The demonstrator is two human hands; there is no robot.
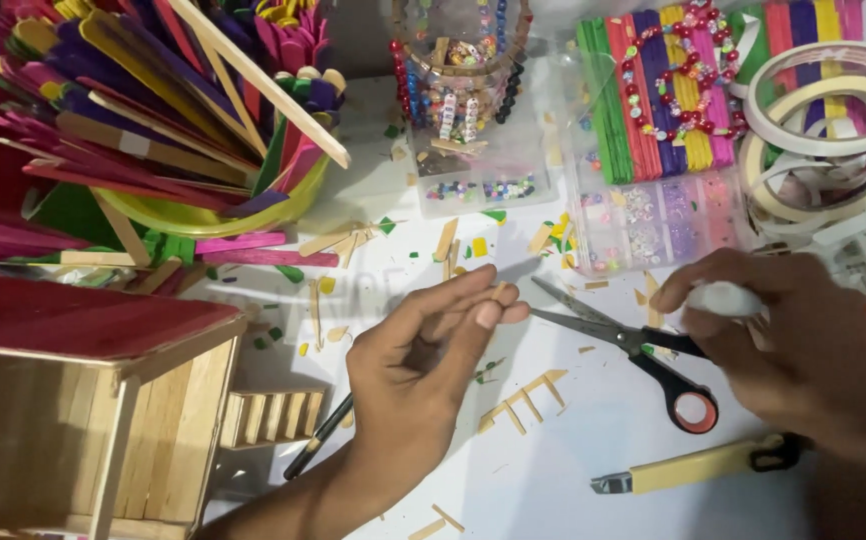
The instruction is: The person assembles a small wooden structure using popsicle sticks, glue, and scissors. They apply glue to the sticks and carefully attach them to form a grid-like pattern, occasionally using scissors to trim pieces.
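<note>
a small plain wooden stick piece [498,291] sits pinched at the fingertips of the left hand [423,350], held just above the white bench [573,470] near the middle of the scene; it is short, pale and unpainted, and only its tip shows past the fingers. the right hand [793,330] is closed around something white [723,298] at its fingertips; what that white thing is cannot be told. the two hands are apart, with black-handled scissors [633,345] lying open on the bench between them, their handle under the right hand. near the right hand lies a yellow utility knife [693,465]. just near of the left hand's fingers rests a little comb-shaped piece of glued sticks [523,398], and a dark pencil [318,440] pokes out from under the left wrist. scraps of wood and green and yellow chips are scattered over the bench.

far left, a yellow-green tub [203,215] is crammed with coloured craft sticks in purple, pink, red and plain wood. far middle, a clear jar [458,60] holds mixed beads and is ringed with bead strings. far right, a clear compartment box [643,215] holds small beads and sequins in its cells, with green, red, purple, yellow and pink sticks laid across its far half and a red bead loop on them. rolls of tape [823,130] lie at the right edge. near left stands a stick-built house [83,400] with a dark red roof.
</note>
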